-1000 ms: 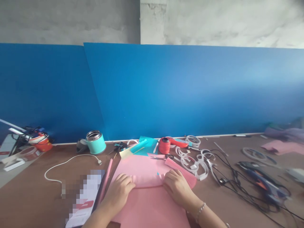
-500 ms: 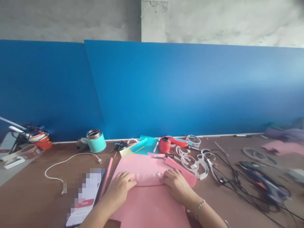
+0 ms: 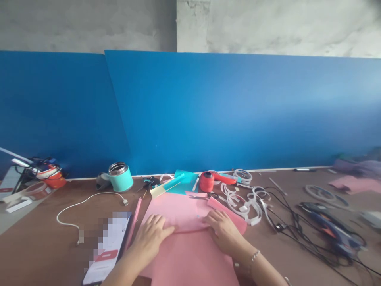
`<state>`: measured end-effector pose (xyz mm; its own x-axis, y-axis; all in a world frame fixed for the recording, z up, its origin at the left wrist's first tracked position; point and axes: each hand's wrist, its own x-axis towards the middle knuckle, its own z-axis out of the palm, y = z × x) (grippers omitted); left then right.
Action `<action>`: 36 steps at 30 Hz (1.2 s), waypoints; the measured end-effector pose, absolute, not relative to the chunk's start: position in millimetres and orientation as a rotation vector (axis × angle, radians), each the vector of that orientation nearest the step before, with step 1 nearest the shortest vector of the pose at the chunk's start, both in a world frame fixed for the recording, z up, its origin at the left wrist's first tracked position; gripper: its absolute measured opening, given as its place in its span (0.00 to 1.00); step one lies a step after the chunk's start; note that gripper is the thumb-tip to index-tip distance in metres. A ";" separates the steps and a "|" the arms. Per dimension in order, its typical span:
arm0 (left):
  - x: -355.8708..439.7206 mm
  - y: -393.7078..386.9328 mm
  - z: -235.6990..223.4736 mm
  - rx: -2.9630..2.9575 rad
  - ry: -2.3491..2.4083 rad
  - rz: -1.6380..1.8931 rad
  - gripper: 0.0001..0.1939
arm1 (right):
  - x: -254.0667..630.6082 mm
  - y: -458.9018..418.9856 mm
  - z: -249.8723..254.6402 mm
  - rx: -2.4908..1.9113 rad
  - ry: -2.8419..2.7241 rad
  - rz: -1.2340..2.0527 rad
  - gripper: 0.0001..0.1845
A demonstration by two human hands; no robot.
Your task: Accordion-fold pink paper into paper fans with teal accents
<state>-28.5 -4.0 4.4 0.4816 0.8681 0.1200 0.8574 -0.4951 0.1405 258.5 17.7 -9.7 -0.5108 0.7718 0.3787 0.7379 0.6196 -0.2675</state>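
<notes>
A large pink paper sheet (image 3: pixel 190 254) lies on the brown table in front of me, with its far part folded over toward me. My left hand (image 3: pixel 153 234) lies flat on the left end of the fold, fingers stretched out. My right hand (image 3: pixel 223 228) presses flat on the right end, fingers also extended. A narrow pink strip (image 3: pixel 228 214) lies just beyond my right hand.
A phone (image 3: pixel 108 248) and a pink stick (image 3: pixel 133 222) lie left of the sheet. Behind are a white cable (image 3: pixel 86 202), teal cup (image 3: pixel 120 177), teal paper (image 3: pixel 181 182), scissors (image 3: pixel 205 196), red tool (image 3: pixel 208 181), white rings (image 3: pixel 247 202), black cords and a glue gun (image 3: pixel 327 226).
The folded flap has been pressed flatter, and both hands have slid slightly toward the fold's middle. The view barely shifted.
</notes>
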 end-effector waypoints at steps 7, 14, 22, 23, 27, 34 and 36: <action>-23.1 -6.8 7.5 2.669 1.557 0.223 0.30 | 218.8 10.0 -21.7 -0.967 -2.474 -0.191 0.17; -34.2 2.0 7.1 2.531 1.549 0.344 0.19 | 224.7 14.1 -12.2 -1.205 -2.470 0.156 0.08; -47.7 10.0 8.1 2.145 1.496 0.499 0.09 | 244.6 21.2 -10.8 -1.330 -2.235 0.477 0.11; -48.0 10.0 7.5 2.141 1.482 0.515 0.10 | 248.0 22.8 -12.6 -1.343 -2.217 0.487 0.11; -47.6 10.4 2.7 2.145 1.497 0.552 0.11 | 259.9 29.6 -19.3 -1.370 -2.162 0.477 0.11; -47.2 9.6 2.1 2.235 1.552 0.523 0.11 | 267.5 31.8 -19.1 -1.254 -2.269 0.438 0.12; -46.9 7.9 4.6 2.293 1.552 0.495 0.11 | 268.2 31.1 -16.9 -1.244 -2.306 0.433 0.11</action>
